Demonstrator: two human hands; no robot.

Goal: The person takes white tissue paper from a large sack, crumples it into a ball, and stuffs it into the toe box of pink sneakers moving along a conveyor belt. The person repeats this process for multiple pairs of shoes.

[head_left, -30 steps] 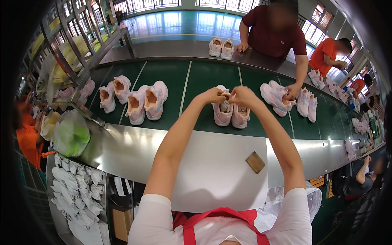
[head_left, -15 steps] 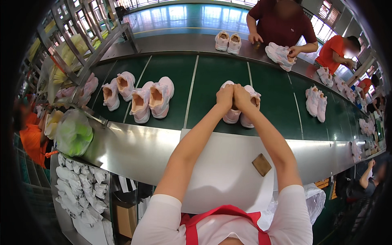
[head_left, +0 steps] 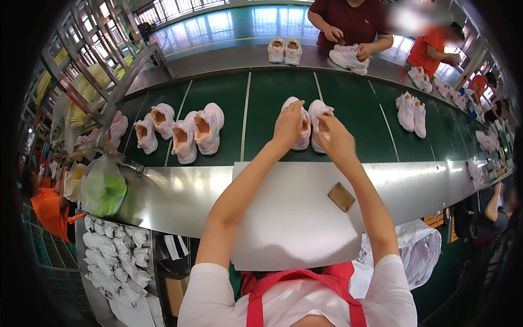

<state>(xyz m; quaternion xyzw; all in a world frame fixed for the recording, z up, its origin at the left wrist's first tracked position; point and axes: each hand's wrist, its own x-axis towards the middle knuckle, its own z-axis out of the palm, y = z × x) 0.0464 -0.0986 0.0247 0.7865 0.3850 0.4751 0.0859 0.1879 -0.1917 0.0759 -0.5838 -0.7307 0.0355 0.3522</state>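
A pair of pale pink-and-white sneakers stands on the green conveyor belt [head_left: 267,136] in front of me, toes pointing away. My left hand [head_left: 289,125] lies over the left sneaker [head_left: 301,143], fingers stretched along its outer side and top. Over the right sneaker [head_left: 317,109], my right hand [head_left: 340,143] is bent, its thumb and fingers apart beside the shoe's opening. Parts of both shoes are hidden under my hands. A small brown block [head_left: 341,197] rests on the white sheet [head_left: 289,218] between my forearms.
More sneakers [head_left: 208,128] stand on the belt to the left, another pair [head_left: 411,114] to the right. Across the belt, a person in dark red [head_left: 354,22] handles a sneaker [head_left: 350,59]. A metal rack [head_left: 98,54] and plastic bag [head_left: 102,185] are at left.
My hands, together over the pair before, have moved apart, one to each sneaker. More of the right sneaker's toe and opening now shows. The whole view has shifted slightly.
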